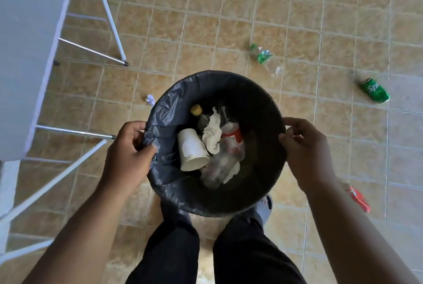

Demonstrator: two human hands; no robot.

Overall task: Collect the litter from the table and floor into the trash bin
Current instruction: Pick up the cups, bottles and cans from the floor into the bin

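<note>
I look straight down into the trash bin (251, 100), lined with a black bag. My left hand (130, 148) grips its left rim and bag edge; my right hand (306, 151) grips the right rim. Inside lie a white paper cup (191, 150), crumpled tissue (212, 134), a clear plastic bottle (219, 167), a yellow-capped bottle (196, 109) and a red-and-white wrapper (233, 134). On the tiled floor lie a green can (374, 90), a crushed green-labelled bottle (261, 53), a small paper ball (150, 99) and a red can (358, 199).
A white table (27, 55) with thin white legs (107, 13) stands at the left. My dark-trousered legs (206, 249) are below the bin. A scrap of clear plastic (278, 70) lies near the crushed bottle. Tan floor tiles stretch to the right and far side.
</note>
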